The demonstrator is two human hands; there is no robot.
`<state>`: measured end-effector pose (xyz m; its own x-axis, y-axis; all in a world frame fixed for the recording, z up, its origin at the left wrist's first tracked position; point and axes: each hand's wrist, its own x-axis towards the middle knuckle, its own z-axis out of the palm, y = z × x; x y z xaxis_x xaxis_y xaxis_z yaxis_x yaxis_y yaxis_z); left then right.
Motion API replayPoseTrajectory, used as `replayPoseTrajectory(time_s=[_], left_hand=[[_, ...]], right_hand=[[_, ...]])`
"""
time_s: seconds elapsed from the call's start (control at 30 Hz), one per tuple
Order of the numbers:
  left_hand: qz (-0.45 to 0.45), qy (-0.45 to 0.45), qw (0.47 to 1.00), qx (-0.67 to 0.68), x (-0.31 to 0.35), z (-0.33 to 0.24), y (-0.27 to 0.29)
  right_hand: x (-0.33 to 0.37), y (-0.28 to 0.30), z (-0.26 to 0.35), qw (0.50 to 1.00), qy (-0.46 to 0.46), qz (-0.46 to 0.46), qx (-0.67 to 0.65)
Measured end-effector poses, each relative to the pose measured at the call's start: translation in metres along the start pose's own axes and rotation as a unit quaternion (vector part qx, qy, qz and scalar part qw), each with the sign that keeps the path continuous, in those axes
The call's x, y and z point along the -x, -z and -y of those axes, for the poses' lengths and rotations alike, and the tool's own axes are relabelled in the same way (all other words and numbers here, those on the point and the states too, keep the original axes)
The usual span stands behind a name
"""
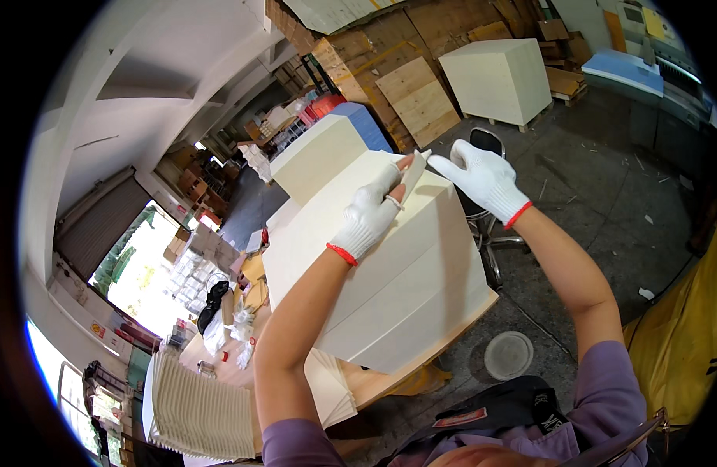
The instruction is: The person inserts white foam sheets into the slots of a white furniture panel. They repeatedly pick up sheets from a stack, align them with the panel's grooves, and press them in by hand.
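Observation:
A tall stack of cream paper sheets [390, 288] stands before me on a wooden table. At its upper far corner a few sheets are bent upward into a curled flap [414, 177]. My left hand [369, 212], in a white knitted glove with red cuff and bare fingertips, lies over the stack with its fingers closed around this flap. My right hand [483, 180], in a similar white glove, is at the flap's right, fingers curled and thumb pointing toward the paper corner. Whether it pinches a sheet there is too small to tell.
Another cream stack [319, 156] rises behind, beside a blue stack [362, 124]. Fanned sheets [199, 409] lie at the lower left of the table [386, 387]. A black chair [487, 142] stands right of the stack, a round pale lid [509, 356] on the floor, a large pallet stack [495, 78] farther off.

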<state>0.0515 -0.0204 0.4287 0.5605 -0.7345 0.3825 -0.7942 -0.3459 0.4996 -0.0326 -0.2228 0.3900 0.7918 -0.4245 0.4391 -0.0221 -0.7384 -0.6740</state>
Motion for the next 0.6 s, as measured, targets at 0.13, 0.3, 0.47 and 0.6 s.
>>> replayPoseTrajectory(time_s=[0.13,0.3,0.47,0.6], left_hand=[[0.020,0.032,0.999,-0.027,0.001,-0.008,0.003],[0.011,-0.002,0.999,-0.048,-0.003,0.001,-0.001],[0.030,0.023,0.998,-0.041,-0.003,-0.004,0.001],[0.039,0.068,0.996,0.034,-0.006,0.002,-0.002]], right_hand=[[-0.007,0.007,-0.015,0.971,0.176,0.097,0.130],[-0.027,-0.008,-0.009,0.940,0.335,-0.015,0.064],[-0.022,-0.034,-0.007,0.974,0.128,-0.005,-0.186],[-0.019,-0.044,-0.009,0.964,0.085,-0.017,-0.252]])
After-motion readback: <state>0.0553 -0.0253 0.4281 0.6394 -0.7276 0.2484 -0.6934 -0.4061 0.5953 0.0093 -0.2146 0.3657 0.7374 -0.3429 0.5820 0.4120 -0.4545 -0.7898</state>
